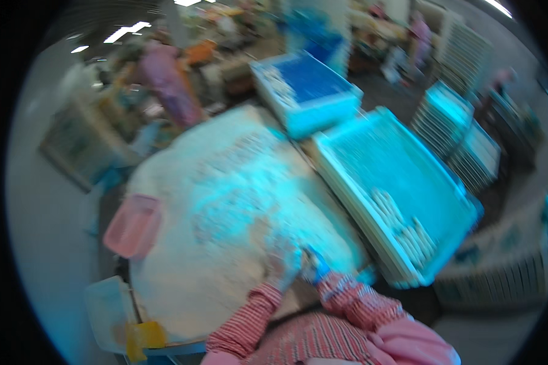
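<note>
My left hand (281,265), pale as if dusted, is at the near edge of a wide table heaped with whitish powder (176,286). Right beside it is my right hand (313,265), with blue on it and a dark patch near the fingers. Both are close together over the powder, and motion blur smears the fingers, so any held thing is hidden. Farther up the table, small lumps (231,207) lie scattered in the powder. To the right, a shallow tray (371,164) tops a stack and carries several white, finger-shaped pieces (402,228) at its near end.
A pink basin (134,226) sits at the table's left edge. Below it are a clear bin (108,313) and a yellow object (145,338). Beyond the table stands another white tub with a blue inside (323,79). Tray stacks (444,115) rise at right; a person in pink (167,79) stands at far left.
</note>
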`<action>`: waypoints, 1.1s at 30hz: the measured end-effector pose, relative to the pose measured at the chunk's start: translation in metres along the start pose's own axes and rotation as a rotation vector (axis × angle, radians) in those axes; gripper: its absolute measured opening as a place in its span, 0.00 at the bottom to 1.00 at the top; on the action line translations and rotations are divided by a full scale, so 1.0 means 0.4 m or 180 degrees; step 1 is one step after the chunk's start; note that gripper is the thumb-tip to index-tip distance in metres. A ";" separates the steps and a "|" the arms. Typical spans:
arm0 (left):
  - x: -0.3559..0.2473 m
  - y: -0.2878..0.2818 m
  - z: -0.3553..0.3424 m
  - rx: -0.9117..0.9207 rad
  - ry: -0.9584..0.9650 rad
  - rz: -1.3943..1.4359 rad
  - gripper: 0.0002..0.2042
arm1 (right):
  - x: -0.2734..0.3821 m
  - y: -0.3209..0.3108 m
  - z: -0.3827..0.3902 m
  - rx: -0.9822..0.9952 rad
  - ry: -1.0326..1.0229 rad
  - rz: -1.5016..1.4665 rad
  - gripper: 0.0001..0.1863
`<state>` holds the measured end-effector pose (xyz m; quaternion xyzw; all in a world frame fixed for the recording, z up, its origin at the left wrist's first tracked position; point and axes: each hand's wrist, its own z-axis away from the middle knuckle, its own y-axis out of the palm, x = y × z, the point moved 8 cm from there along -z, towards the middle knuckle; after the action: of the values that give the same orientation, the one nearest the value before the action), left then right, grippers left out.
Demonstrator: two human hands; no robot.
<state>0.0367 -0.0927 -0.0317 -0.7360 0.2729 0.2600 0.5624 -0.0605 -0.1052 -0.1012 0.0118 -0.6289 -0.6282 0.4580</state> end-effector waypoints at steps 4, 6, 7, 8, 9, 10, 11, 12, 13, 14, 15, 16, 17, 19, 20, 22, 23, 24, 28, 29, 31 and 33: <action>-0.097 -0.060 0.145 0.0410 0.1265 -0.1138 0.27 | 0.263 0.049 0.153 -0.0972 0.0772 0.0719 0.16; -0.038 -0.064 0.204 0.1531 0.0844 -0.1694 0.30 | 0.494 0.066 0.241 -0.1197 0.0045 0.1152 0.14; -0.026 -0.106 0.197 0.1215 0.0683 -0.1620 0.31 | 0.569 0.069 0.302 -0.1356 0.0081 0.1162 0.16; -0.010 -0.153 0.194 0.0877 0.0471 -0.1584 0.32 | 0.642 0.065 0.355 -0.2042 0.0110 0.1394 0.15; 0.001 -0.194 0.206 0.0520 0.0224 -0.1573 0.34 | 0.691 0.064 0.375 -0.2069 0.0052 0.1681 0.15; -0.003 -0.183 0.205 0.0498 0.0246 -0.1588 0.34 | 0.713 0.035 0.399 -0.1944 -0.0061 0.1421 0.15; 0.007 -0.179 0.191 0.0447 0.0213 -0.1633 0.35 | 0.707 0.039 0.397 -0.1718 -0.0012 0.1022 0.16; 0.017 -0.186 0.173 0.0369 0.0165 -0.1689 0.36 | 0.687 0.039 0.362 -0.0770 -0.0075 0.0086 0.18; 0.021 -0.187 0.159 0.0318 0.0140 -0.1637 0.35 | 0.673 0.100 0.330 -0.0467 -0.0280 -0.0282 0.21; 0.003 -0.174 0.140 0.0255 0.0136 -0.1565 0.34 | 0.662 0.171 0.304 -0.0182 -0.0506 -0.0639 0.23; -0.025 -0.155 0.121 0.0195 0.0151 -0.1485 0.34 | 0.624 0.165 0.278 -0.0071 -0.0506 -0.0518 0.27; -0.034 -0.130 0.096 0.0192 0.0008 -0.1307 0.33 | 0.577 0.142 0.247 0.0055 -0.0508 -0.0388 0.31; -0.043 -0.106 0.071 0.0185 -0.0120 -0.1120 0.33 | 0.501 0.109 0.216 -0.0035 -0.0117 -0.0932 0.30; -0.094 -0.109 0.030 -0.0210 0.0314 -0.0555 0.31 | 0.423 0.120 0.194 0.0243 0.0178 -0.1294 0.27; -0.115 -0.118 0.011 -0.0417 0.0533 -0.0289 0.30 | 0.403 0.148 0.183 0.0342 0.0213 -0.1445 0.26; -0.177 -0.127 -0.029 -0.0299 0.0628 -0.0052 0.29 | 0.370 0.141 0.155 0.0273 0.0055 -0.1706 0.25; -0.215 -0.132 -0.043 -0.0231 0.0688 0.0083 0.29 | 0.350 0.136 0.144 0.0222 -0.0044 -0.1832 0.25; -0.251 -0.140 -0.053 -0.0297 0.0732 -0.0057 0.28 | 0.304 0.120 0.128 0.0022 -0.0038 -0.1743 0.29; -0.228 -0.042 -0.017 -0.0334 0.0442 0.0303 0.27 | 0.184 0.246 0.132 0.0772 -0.1778 0.0057 0.37; -0.270 -0.058 -0.017 -0.0290 0.0352 0.0588 0.26 | 0.162 0.217 0.104 0.0801 -0.2008 -0.0336 0.37; -0.295 -0.076 -0.011 -0.0240 0.0414 0.0747 0.26 | 0.113 0.214 0.106 -0.0263 -0.2592 -0.0768 0.37; -0.239 -0.073 0.009 -0.0215 0.0488 0.0492 0.26 | 0.054 0.246 0.050 -0.0409 -0.2224 -0.0915 0.35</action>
<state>-0.0119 -0.0725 0.0535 -0.7490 0.3622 0.2546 0.4930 -0.0297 -0.0816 -0.0060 -0.1437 -0.6983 -0.6903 0.1231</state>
